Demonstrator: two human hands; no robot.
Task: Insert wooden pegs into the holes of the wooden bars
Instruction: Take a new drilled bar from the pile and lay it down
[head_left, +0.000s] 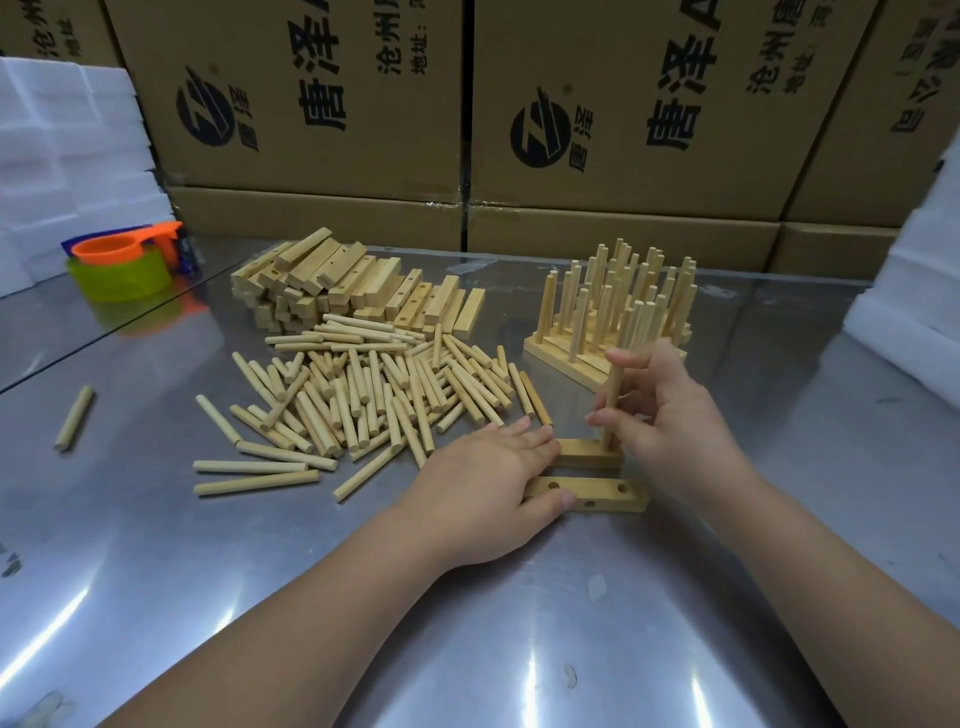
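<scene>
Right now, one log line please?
right hand: pinches peg upright on far bar | left hand: flat on both bars | near bar: holes empty

My left hand (483, 483) lies palm down, fingers straight, forearm stretched forward. My right hand (670, 431) is raised, thumb and fingertips pinching an upright wooden peg (613, 387).

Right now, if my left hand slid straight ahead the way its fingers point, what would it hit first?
Probably the upright peg your right hand pinches, standing at the far bar. Your left hand points right and away along that bar, though depth is unclear.
</scene>
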